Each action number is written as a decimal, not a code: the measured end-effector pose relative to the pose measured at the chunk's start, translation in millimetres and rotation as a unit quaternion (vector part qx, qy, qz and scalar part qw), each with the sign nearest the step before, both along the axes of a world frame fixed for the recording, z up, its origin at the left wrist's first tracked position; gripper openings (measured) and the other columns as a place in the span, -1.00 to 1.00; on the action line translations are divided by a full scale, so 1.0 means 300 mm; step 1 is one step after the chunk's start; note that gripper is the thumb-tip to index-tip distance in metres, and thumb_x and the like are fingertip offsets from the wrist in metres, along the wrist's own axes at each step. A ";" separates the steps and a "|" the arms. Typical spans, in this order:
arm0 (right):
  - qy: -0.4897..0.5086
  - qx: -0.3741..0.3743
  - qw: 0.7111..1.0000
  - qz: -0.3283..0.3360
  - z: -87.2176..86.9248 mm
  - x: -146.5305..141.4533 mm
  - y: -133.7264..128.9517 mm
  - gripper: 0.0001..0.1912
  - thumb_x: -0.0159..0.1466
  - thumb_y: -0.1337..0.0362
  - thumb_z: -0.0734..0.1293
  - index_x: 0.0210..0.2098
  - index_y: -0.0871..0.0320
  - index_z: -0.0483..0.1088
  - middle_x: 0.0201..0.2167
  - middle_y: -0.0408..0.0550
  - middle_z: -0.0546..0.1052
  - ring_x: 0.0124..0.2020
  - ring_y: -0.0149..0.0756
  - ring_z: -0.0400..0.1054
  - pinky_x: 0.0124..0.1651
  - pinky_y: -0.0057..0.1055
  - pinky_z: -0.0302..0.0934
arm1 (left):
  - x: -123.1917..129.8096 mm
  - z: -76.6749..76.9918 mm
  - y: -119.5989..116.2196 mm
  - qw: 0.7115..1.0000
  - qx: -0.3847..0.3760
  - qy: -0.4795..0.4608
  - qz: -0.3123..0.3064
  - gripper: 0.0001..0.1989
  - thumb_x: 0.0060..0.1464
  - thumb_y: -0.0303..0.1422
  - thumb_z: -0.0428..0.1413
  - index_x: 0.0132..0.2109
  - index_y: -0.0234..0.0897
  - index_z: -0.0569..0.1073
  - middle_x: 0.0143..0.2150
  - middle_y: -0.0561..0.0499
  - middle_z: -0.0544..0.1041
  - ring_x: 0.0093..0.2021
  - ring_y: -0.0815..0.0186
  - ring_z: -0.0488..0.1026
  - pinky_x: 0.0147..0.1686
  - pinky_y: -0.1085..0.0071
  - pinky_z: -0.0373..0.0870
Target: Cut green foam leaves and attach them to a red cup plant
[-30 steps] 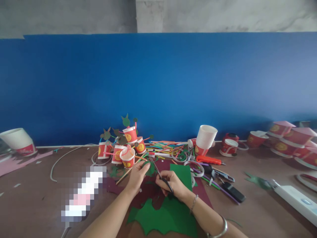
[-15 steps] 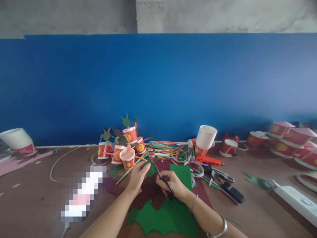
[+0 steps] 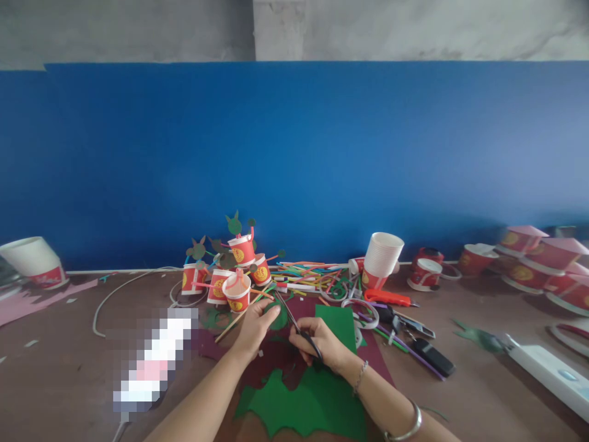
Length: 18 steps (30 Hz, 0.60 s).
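Observation:
Between thumb and fingers, my left hand pinches a small piece of green paper with a rounded edge. My right hand grips black-handled scissors, whose blades point up and left, right beside the green piece. Whether the blades touch it I cannot tell. Below both hands lies a larger green sheet with a jagged cut edge. It rests partly over dark maroon paper. Another green sheet is just right of the scissors.
Decorated paper cups cluster behind my left hand, near a pile of coloured straws. A cup stack, an orange cutter, tape rolls and keys with a black fob lie to the right. A white glue gun is farther right.
The green piece has turned slightly in my left hand, and its rounded edge shows more below the thumb. The scissors and my right hand have barely moved.

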State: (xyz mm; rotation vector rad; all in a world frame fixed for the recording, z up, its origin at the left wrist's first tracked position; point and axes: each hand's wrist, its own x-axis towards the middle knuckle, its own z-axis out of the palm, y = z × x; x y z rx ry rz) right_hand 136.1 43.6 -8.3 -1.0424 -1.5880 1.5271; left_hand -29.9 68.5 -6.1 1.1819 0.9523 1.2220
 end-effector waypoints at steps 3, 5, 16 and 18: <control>-0.008 -0.003 1.000 0.000 -0.001 0.003 0.002 -0.63 0.04 -0.01 0.36 -0.51 0.20 0.30 -0.81 -0.31 0.26 -0.80 -0.56 0.09 -0.73 -0.61 -0.03 | -0.003 0.001 0.000 1.000 -0.009 -0.006 -0.003 -0.74 -0.14 -0.20 0.20 -0.43 -0.34 0.43 -0.61 0.14 0.29 -0.59 0.46 0.18 -0.54 0.51 0.10; -0.014 -0.003 1.000 0.001 -0.002 0.003 0.002 -0.64 0.04 -0.01 0.36 -0.50 0.20 0.30 -0.82 -0.31 0.27 -0.80 -0.56 0.08 -0.73 -0.61 -0.03 | -0.004 -0.001 0.001 1.000 -0.012 -0.007 -0.007 -0.74 -0.14 -0.20 0.20 -0.43 -0.34 0.43 -0.61 0.14 0.29 -0.59 0.46 0.19 -0.54 0.51 0.10; -0.023 -0.010 0.999 -0.020 0.006 -0.003 0.000 -0.67 0.02 0.05 0.39 -0.51 0.20 0.31 -0.83 -0.31 0.28 -0.80 -0.55 0.10 -0.73 -0.61 -0.03 | -0.006 0.005 -0.004 0.998 -0.030 -0.049 -0.020 -0.78 -0.13 -0.24 0.20 -0.44 -0.34 0.41 -0.58 0.12 0.36 -0.55 0.42 0.30 -0.50 0.50 0.20; -0.008 -0.013 0.999 -0.038 0.007 -0.004 0.001 -0.65 0.03 0.03 0.37 -0.51 0.20 0.30 -0.82 -0.30 0.29 -0.80 -0.54 0.12 -0.72 -0.61 -0.04 | -0.006 0.010 -0.007 0.997 -0.046 -0.051 -0.018 -0.76 -0.14 -0.24 0.21 -0.41 -0.34 0.42 -0.57 0.12 0.37 -0.56 0.42 0.30 -0.51 0.50 0.20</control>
